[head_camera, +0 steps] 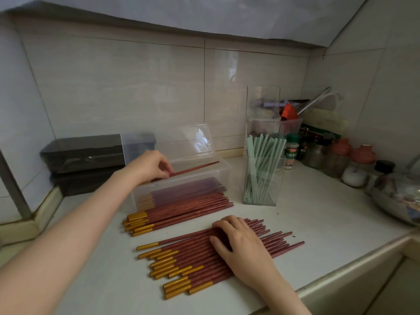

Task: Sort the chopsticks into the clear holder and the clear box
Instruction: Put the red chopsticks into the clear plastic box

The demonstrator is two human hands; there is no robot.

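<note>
Left grip [151, 165] perhaps pinching slender chopstick [195, 168]

Pale tiled walls [136, 87] meet in a corner above a white countertop [318, 212].

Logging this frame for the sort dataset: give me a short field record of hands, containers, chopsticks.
left hand: over the clear box, grip closed on one red chopstick
right hand: flat on the near pile of red chopsticks
clear box: lid open, red chopsticks inside
second pile: red chopsticks on the counter, in front of the box
clear holder: upright, right of the box, holds pale green chopsticks
green chopsticks on counter: none visible
</note>
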